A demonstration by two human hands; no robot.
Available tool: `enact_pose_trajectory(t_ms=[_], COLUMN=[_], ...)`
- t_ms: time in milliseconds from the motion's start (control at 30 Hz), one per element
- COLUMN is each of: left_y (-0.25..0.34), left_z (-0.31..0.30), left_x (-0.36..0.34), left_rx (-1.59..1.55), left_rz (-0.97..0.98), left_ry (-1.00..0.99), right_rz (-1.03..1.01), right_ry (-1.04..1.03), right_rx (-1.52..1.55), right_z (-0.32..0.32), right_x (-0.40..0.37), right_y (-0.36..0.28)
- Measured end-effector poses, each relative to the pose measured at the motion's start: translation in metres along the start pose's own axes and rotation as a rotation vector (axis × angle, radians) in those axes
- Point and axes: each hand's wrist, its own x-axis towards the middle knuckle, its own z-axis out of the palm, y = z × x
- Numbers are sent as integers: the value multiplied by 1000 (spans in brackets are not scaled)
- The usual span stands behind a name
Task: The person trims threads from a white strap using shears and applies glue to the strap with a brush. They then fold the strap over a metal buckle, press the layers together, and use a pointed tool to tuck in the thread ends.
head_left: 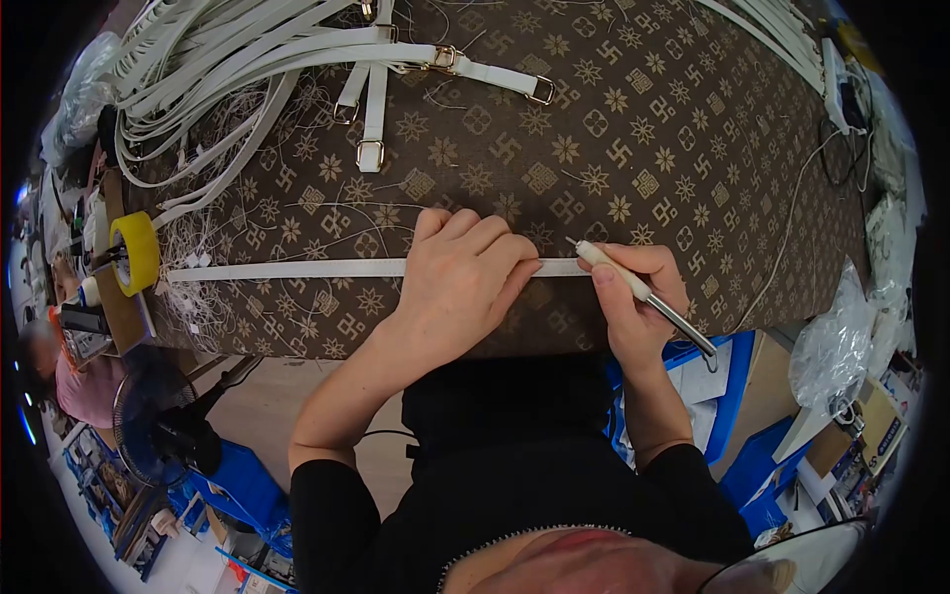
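Note:
A narrow white strap (287,268) lies across the brown patterned cloth, running from the left side toward my right hand. My left hand (450,272) is closed over it, thumb and fingers pinching the strap near its right part. In my right hand (641,297) is a pen-like tool with a cream grip, a metal barrel (683,325) and a thin metal tip. That tip points up and left, just above the strap. The strap's right end is hidden by my right fingers.
A heap of white straps (218,59) with gold-toned buckles (446,57) fills the upper left. Loose threads (203,233) and a yellow tape roll (135,253) are at the left edge. More white straps (772,40) lie upper right; a fan (163,426) stands below left.

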Motion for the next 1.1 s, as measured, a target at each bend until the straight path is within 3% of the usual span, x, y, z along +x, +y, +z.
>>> enact_pose_trajectory(t_ms=[233,300,400,667,1100], left_y=[-5,-7,-8,0,-6], left_z=[-5,-7,-7,-12,-3], left_x=[-7,-8,-9,1,-4], left_rx=[-23,-20,-5,-13,3], left_rz=[-27,-23,-14,-70,42], left_ry=[1,-3,-4,-60,1], right_rz=[-27,-200,-249,-204,-192], right_ry=[-10,-103,-149,-76,-68], right_rx=[38,-58,-207,-139,-150], right_z=[1,-2,-3,-3,-2], right_x=[3,8,14,10,10], right_y=[1,7,-2,4,3])
